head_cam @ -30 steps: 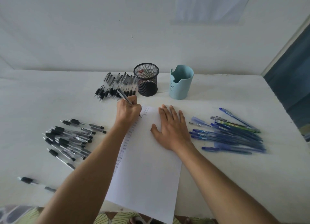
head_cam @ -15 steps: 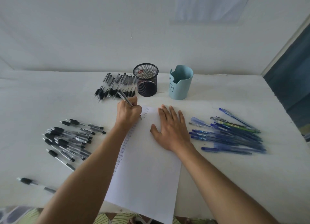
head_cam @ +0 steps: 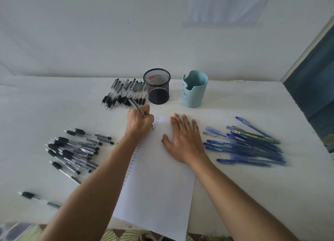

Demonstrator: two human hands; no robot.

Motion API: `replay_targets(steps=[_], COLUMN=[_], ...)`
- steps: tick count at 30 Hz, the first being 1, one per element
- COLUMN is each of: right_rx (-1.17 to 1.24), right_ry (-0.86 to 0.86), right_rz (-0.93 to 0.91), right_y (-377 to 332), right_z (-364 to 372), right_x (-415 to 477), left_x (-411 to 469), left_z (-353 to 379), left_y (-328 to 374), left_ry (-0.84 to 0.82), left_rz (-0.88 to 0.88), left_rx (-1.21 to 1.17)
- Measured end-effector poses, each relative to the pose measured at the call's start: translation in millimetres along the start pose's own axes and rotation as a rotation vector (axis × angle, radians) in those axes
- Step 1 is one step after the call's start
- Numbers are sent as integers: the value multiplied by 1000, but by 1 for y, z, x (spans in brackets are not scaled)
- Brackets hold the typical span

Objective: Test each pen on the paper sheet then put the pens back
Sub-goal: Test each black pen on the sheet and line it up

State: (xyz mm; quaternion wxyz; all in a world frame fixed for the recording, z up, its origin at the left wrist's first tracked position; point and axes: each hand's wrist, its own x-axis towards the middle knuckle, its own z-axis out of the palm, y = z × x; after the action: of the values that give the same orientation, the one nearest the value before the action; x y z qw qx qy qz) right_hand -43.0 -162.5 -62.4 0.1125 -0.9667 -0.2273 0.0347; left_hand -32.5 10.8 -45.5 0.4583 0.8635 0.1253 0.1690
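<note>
A: Head view: our left hand (head_cam: 140, 122) grips pen (head_cam: 136, 106), tip on the paper sheet (head_cam: 159, 177), barrel slanting far-left.
B: Right hand (head_cam: 182, 141) flat, holding nothing; black pens (head_cam: 124, 94) just beyond our left.

The paper sheet (head_cam: 159, 183) is plain matt white. The pen cup (head_cam: 157, 86) is black wire mesh — metal by its look — beside a smooth matt pale-blue plastic holder (head_cam: 194, 90). The black-grip pens (head_cam: 72, 152) have clear glossy plastic barrels; the worktop (head_cam: 54, 103) is matt white.
</note>
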Motion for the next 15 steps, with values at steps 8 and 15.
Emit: replay_targets(steps=[8,15], right_rx=[1,2], right_ry=[12,13], right_rz=[5,2], right_y=[0,0], right_z=[1,3], right_x=[0,1], left_x=[0,1], left_z=[2,2], left_y=[-1,-2], left_ry=[-3,-8], left_rz=[-30,-17], left_rx=[39,43])
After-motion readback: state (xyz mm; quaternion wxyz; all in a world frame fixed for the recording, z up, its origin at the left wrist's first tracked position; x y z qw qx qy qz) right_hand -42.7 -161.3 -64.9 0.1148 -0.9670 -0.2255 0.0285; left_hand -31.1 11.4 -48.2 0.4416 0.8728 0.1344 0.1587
